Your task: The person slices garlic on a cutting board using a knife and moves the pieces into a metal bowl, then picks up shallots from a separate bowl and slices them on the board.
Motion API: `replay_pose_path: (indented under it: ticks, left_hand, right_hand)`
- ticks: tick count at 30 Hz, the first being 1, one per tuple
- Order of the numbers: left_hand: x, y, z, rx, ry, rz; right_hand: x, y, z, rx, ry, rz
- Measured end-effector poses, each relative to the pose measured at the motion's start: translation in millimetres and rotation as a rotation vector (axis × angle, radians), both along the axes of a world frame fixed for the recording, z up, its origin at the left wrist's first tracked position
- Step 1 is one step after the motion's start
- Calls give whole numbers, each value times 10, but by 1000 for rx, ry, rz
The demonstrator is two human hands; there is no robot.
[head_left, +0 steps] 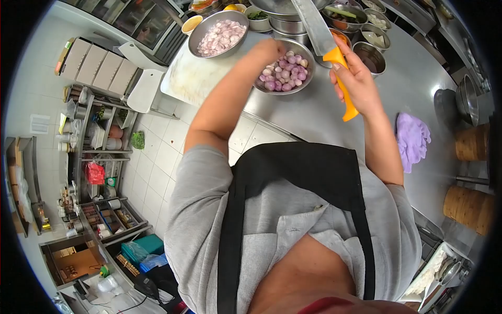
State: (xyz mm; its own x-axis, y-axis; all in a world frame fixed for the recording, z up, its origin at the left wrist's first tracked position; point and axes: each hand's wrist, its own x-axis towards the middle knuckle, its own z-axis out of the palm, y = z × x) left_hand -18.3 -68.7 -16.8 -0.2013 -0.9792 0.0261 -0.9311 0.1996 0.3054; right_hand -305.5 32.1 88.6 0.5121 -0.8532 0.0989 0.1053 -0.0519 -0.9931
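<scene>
My right hand is closed around the yellow handle of a large knife, its wide blade pointing up and to the left. At the left edge of a metal bowl of purple shallots, my left hand has its fingers curled in over the rim; what they hold, if anything, is hidden. A second metal bowl, with sliced shallots, stands to the left beside a white cutting board.
Several metal bowls and containers crowd the back of the steel table. A purple cloth lies at the right. Wooden steamers and a metal bowl are farther right. A white chair stands left of the table.
</scene>
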Motion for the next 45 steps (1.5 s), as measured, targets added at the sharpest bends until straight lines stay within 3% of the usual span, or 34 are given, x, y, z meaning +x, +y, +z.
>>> replay_pose_path:
  ticks: [3,7,9,10,13,15,16,17,19,22,23,25,28,29,31,35,37,45]
  left_hand:
    - [-269,165,-73,111,-161,92]
    - [-383,353,-84,70,-65,245]
    - [-418,495,-98,-159,-354,164]
    - [-433,520,-83,-164,-359,168]
    - [-460,578,81,-7,-364,238]
    - [-349,550,42,-51,-131,321]
    - [-186,446,-126,-221,59,335]
    - [-95,537,36,-229,60,364]
    - [51,844,435,-177,392,489]
    - [730,1161,206,-75,1017,520]
    - [863,1322,162,-77,1017,536]
    - [1087,1579,92,-54,1210,784]
    - [1258,1809,-72,-70,1076,868]
    - [1364,1797,-275,-68,1083,881]
    - [1552,1685,-649,-66,541,881]
    - [1311,1795,-321,-47,327,886]
    - [1358,1750,-321,-60,67,734]
    - [1323,1776,-258,-115,62,678]
  right_hand:
    - [25,43,-30,-33,-2,19]
    - [83,160,-86,-11,0,110]
    - [116,220,-99,-9,22,135]
    - [130,252,-93,-14,17,139]
    - [194,332,-62,-11,-16,171]
    - [249,367,-60,21,-21,128]
    - [296,411,-36,13,-40,99]
    - [353,413,-37,7,-37,128]
    - [419,448,-138,91,-283,189]
    - [635,458,-280,119,-179,273]
    - [730,494,-322,134,-111,316]
    - [929,547,-446,134,-41,335]
    - [1217,623,-668,48,368,349]
    - [1308,617,-816,52,376,360]
    - [1452,597,-1069,-372,614,326]
    - [1612,657,-956,-536,862,378]
    - [1662,674,-901,-563,908,413]
    - [1682,800,-838,-747,980,394]
